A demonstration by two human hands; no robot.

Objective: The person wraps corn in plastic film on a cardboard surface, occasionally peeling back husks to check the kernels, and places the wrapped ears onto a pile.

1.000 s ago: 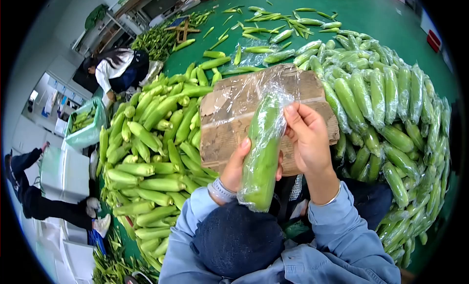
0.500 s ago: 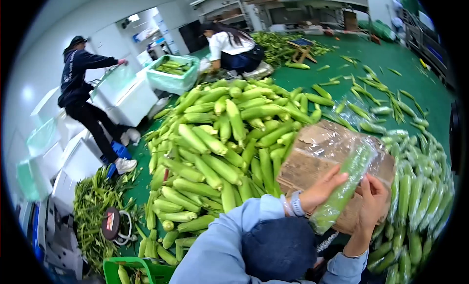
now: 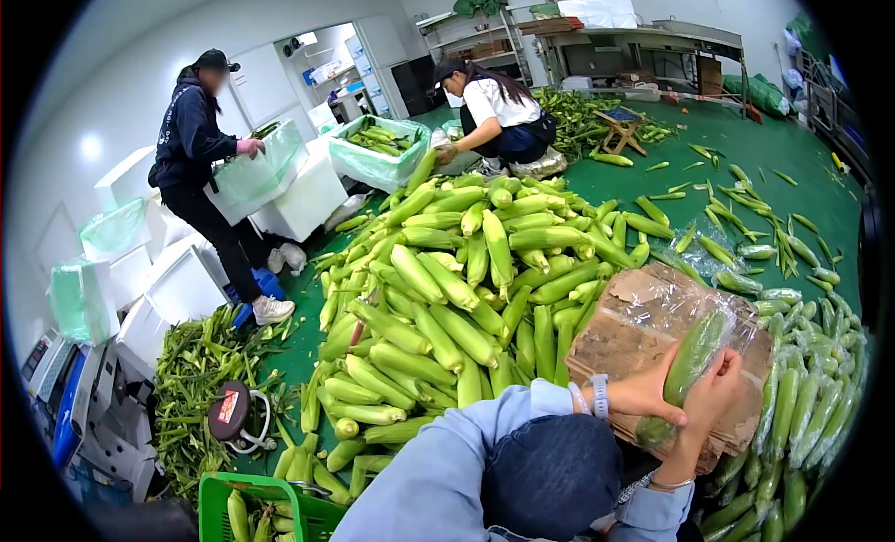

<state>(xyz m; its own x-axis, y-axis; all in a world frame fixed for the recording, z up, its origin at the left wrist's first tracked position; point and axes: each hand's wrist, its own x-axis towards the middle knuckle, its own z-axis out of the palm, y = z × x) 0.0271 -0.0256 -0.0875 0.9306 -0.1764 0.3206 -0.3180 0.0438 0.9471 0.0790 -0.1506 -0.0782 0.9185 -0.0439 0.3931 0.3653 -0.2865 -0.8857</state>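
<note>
An ear of corn [image 3: 697,351] in green husk, wrapped in clear plastic film, slants over a brown cardboard piece [image 3: 620,323]. My left hand [image 3: 650,388] is closed around its lower part, thumb across the front. On the corn's right side my right hand [image 3: 716,384] has its fingers curled tightly against the film and the ear; exactly what lies between these fingertips is hidden. More film [image 3: 736,309] spreads, crumpled, on the cardboard behind the ear. Left of the cardboard rises a large heap of unwrapped corn [image 3: 457,309]. Wrapped ears [image 3: 806,393] lie in a pile on the right.
A denim-blue rounded shape [image 3: 555,472] sits below my hands. At front left are a green crate [image 3: 214,505], a round stool [image 3: 224,411] and husks [image 3: 191,360]. Two people [image 3: 200,132] work behind, near foam boxes [image 3: 317,197]. Loose husks lie on the green floor.
The view has shifted, so the scene sits farther right and lower. The wrapped corn is turned more upright, and my right hand has closed in against its side.
</note>
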